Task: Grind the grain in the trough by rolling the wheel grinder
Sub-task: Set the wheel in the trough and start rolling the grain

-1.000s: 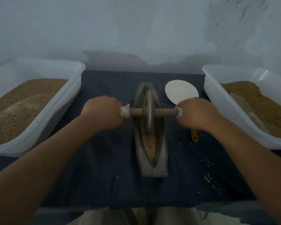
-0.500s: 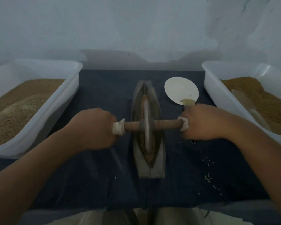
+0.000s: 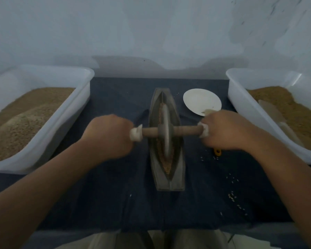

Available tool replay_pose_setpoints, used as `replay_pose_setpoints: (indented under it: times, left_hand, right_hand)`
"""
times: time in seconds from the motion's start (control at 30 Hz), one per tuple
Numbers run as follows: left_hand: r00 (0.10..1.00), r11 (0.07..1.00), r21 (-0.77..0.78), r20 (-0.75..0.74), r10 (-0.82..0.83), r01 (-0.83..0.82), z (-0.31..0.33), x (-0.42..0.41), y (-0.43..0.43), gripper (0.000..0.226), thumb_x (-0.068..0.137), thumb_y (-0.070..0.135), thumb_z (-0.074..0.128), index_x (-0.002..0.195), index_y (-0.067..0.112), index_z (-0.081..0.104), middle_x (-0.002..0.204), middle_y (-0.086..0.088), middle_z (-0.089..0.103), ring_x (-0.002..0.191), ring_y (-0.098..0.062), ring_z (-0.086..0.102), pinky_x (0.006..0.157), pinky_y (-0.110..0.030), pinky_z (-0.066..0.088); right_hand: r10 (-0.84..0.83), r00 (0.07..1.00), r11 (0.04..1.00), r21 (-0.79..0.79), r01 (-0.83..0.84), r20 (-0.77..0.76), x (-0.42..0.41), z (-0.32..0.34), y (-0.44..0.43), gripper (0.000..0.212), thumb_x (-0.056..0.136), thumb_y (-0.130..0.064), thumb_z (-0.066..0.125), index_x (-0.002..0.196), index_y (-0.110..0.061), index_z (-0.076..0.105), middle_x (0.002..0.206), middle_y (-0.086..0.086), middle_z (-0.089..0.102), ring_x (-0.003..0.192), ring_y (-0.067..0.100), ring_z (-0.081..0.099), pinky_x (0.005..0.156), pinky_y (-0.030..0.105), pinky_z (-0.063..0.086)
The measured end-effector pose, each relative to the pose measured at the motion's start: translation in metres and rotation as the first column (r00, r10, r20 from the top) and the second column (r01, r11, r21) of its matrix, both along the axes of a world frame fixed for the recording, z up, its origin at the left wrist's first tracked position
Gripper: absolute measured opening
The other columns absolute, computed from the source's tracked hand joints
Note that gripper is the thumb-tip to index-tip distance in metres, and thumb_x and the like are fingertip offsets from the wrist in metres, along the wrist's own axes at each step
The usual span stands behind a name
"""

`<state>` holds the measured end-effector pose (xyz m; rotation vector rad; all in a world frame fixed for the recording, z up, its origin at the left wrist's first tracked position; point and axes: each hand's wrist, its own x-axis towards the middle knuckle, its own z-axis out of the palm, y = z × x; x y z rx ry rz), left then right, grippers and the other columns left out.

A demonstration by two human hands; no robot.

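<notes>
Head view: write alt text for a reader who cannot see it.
The left hand and right hand grip the axle of a wheel grinder standing in a trough of grain. A left tub and right tub flank it, a plate nearby.

Text, labels, brands, numbers, signs: none legible. Trough (image 3: pixel 178 169), wheel grinder (image 3: pixel 166 134), plate (image 3: pixel 198 100), left tub (image 3: pixel 74 103), right tub (image 3: pixel 241 99): no readable marking.
</notes>
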<state>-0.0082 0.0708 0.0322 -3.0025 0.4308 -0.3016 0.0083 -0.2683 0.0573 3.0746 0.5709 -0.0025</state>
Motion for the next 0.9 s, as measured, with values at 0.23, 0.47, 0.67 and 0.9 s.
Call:
replay_pose_setpoints:
  times: [0.23, 0.47, 0.67, 0.9]
  left_hand:
    - [0.994, 0.998, 0.001, 0.09, 0.059, -0.06, -0.004, 0.019, -0.004, 0.039, 0.086, 0.06, 0.052, 0.063, 0.029, 0.047, 0.059, 0.011, 0.045, 0.05, -0.014, 0.043, 0.05, -0.027, 0.029]
    - [0.988, 0.99, -0.027, -0.074, 0.133, -0.135, 0.018, 0.076, -0.021, 0.024, 0.084, 0.05, 0.061, 0.081, 0.027, 0.065, 0.079, 0.006, 0.063, 0.074, -0.022, 0.063, 0.064, -0.033, 0.047]
    - [0.994, 0.999, -0.034, -0.096, -0.041, 0.038, 0.0, -0.01, 0.006, 0.033, 0.074, 0.06, 0.048, 0.063, 0.03, 0.054, 0.057, 0.012, 0.053, 0.051, -0.004, 0.047, 0.046, -0.024, 0.027]
    - [0.985, 0.983, -0.062, -0.043, 0.168, -0.17, 0.01, 0.073, -0.021, 0.034, 0.088, 0.054, 0.056, 0.072, 0.023, 0.06, 0.075, 0.006, 0.061, 0.065, -0.02, 0.057, 0.062, -0.032, 0.046]
  right_hand:
    - [-0.092, 0.996, 0.996, -0.004, 0.092, -0.017, 0.019, 0.002, 0.012, 0.023, 0.085, -0.046, 0.06, 0.068, -0.03, 0.062, 0.065, -0.007, 0.063, 0.061, 0.007, 0.058, 0.056, 0.032, 0.048]
    - [-0.217, 0.965, 0.975, -0.022, 0.223, 0.146, 0.064, 0.003, 0.029, 0.029, 0.095, -0.048, 0.053, 0.075, -0.028, 0.062, 0.077, -0.004, 0.064, 0.07, 0.016, 0.057, 0.068, 0.036, 0.052]
    - [0.0, 0.991, 1.0, 0.017, 0.002, -0.137, -0.019, 0.01, 0.002, 0.031, 0.063, -0.062, 0.039, 0.078, -0.046, 0.061, 0.074, -0.031, 0.064, 0.062, 0.0, 0.063, 0.046, 0.025, 0.038]
    - [-0.23, 0.938, 0.971, 0.003, 0.237, 0.26, 0.055, -0.008, 0.027, 0.027, 0.092, -0.044, 0.054, 0.069, -0.029, 0.057, 0.066, -0.007, 0.058, 0.059, 0.013, 0.052, 0.054, 0.031, 0.042]
